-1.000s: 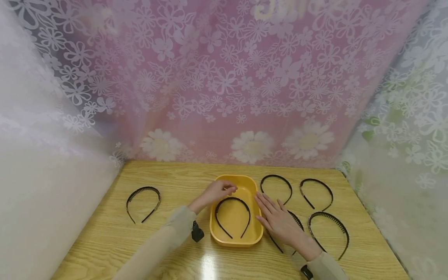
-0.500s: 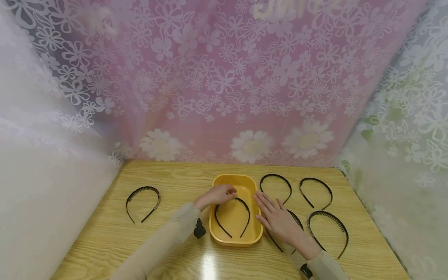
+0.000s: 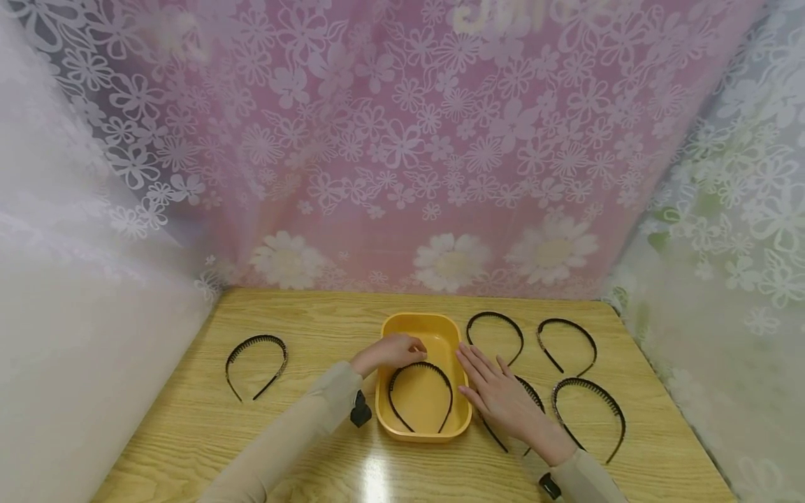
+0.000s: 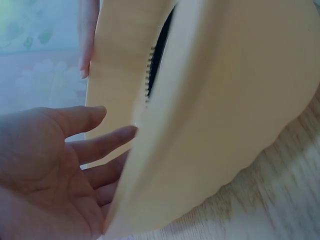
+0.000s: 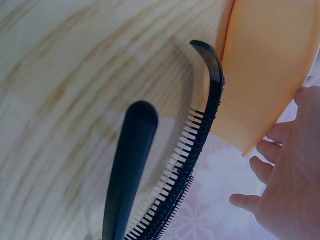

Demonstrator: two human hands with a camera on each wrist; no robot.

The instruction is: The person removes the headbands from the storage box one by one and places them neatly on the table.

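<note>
A yellow plastic tray [image 3: 423, 438] stands on the table with a black toothed headband [image 3: 420, 364] lying inside it. My left hand [image 3: 396, 351] reaches over the tray's left wall, its loosely bent fingertips close to the top of that headband. In the left wrist view, thumb and forefinger of the left hand [image 4: 75, 155] are apart, and the tray wall hides part of the lower fingers. My right hand [image 3: 499, 398] lies along the tray's right rim with fingers extended. Beneath it, another black headband [image 3: 532, 392] is partly covered; in the right wrist view this headband [image 5: 202, 125] shows its teeth.
More black headbands lie right of the tray: one at the back [image 3: 495, 314], one at far right [image 3: 569, 323] and one nearer the front [image 3: 591, 384]. A single headband [image 3: 258, 339] lies at the left. Flowered curtains [image 3: 402, 154] enclose the wooden table [image 3: 314, 447].
My left hand has moved a little right and down over the tray. The headband inside has slid slightly toward the tray's near end. My right hand has stayed in place.
</note>
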